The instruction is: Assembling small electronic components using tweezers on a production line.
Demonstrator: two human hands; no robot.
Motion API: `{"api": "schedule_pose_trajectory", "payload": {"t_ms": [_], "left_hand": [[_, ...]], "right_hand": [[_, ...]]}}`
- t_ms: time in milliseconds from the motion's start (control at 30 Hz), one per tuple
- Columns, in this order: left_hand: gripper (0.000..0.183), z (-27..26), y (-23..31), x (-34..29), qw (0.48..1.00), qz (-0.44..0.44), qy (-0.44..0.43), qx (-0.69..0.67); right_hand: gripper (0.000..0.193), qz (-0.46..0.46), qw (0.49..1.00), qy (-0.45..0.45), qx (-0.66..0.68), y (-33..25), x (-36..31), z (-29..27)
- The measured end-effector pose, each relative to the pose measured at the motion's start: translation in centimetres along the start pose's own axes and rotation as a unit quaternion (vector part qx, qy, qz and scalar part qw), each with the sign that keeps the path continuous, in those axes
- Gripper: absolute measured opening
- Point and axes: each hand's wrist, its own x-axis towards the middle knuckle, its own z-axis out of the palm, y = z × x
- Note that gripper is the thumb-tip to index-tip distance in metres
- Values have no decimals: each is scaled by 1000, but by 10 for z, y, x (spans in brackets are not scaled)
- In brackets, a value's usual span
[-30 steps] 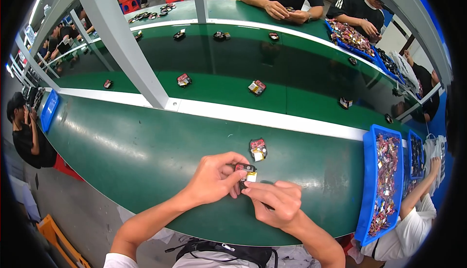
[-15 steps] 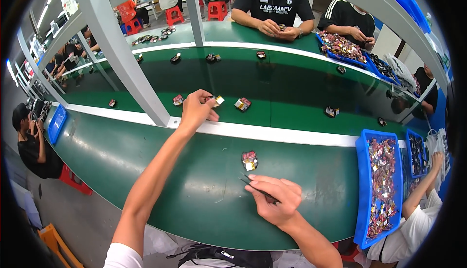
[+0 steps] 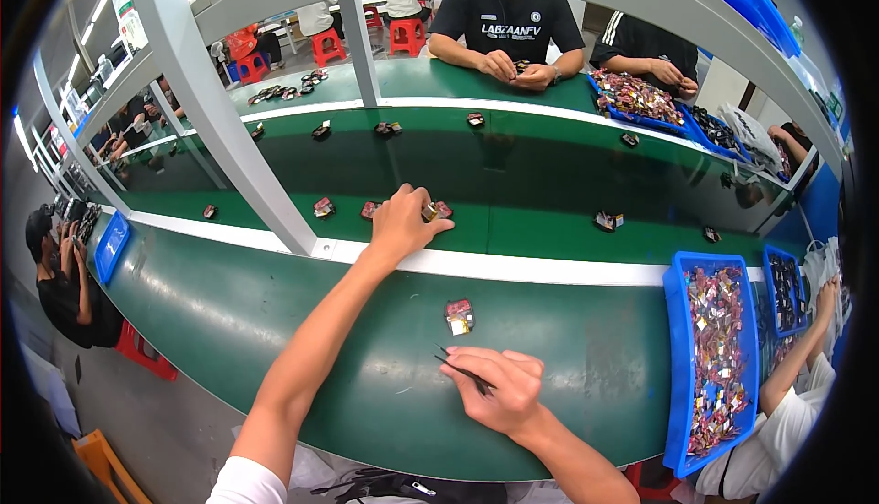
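- Workbench of smooth dark-green sheet (image 3: 568, 412), head view: spread across the foreground, bounded on its far side by a flat white rail (image 3: 540, 269).
- Left hand (image 3: 400, 229), bare: extended over the rail to a glossy dark-green strip (image 3: 540, 229), thumb and fingers bent about a small red-and-black electronic unit (image 3: 444, 208). Whether the fingertips are closed on it cannot be told; the hand hides much of it.
- Second red-and-black unit (image 3: 369, 209): on the strip, just beside the left hand, to its left. Judged care: lift or release the first unit straight up and down, so the knuckles do not nudge this neighbour.
- Right hand (image 3: 502, 390), bare: closed around slim black tweezers (image 3: 474, 379), tips slightly parted, pointing up and to the left. Best held quiet and low during the one-handed reach.
- Dark-red, black-edged unit with a pale block (image 3: 459, 317): lying on the workbench, just beyond the tweezer tips, apart from both hands. Metal-thin points near a pale block that may dent call for some clearance.
- Long rectangular blue plastic tray (image 3: 675, 367): at right, heaped with small mixed red, white and yellow parts (image 3: 719, 357), well apart from both hands.
- Handling note, as judged: finger pressure suits the dark rim better than the pale block.
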Motion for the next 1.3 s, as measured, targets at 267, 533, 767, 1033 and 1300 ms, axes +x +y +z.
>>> {"api": "schedule_pose_trajectory", "payload": {"t_ms": [267, 533, 767, 1033, 1300], "left_hand": [[33, -22, -45, 10, 991, -3, -51, -125], [39, -8, -22, 5, 981, -166, -33, -92], [28, 10, 0, 0, 968, -193, -14, -157], [20, 1, -2, -26, 962, -145, 70, -222], [22, -60, 4, -125, 943, -87, -29, -321]], "right_hand": [[18, -6, 1000, -24, 1, -5, 1, -1], [16, -11, 999, -38, -2, -7, 1, 4], [19, -24, 999, -32, 15, -8, 0, 0], [25, -5, 999, -45, 21, -21, 9, 7], [20, 138, 983, -74, 95, -27, 6, 4]]}}
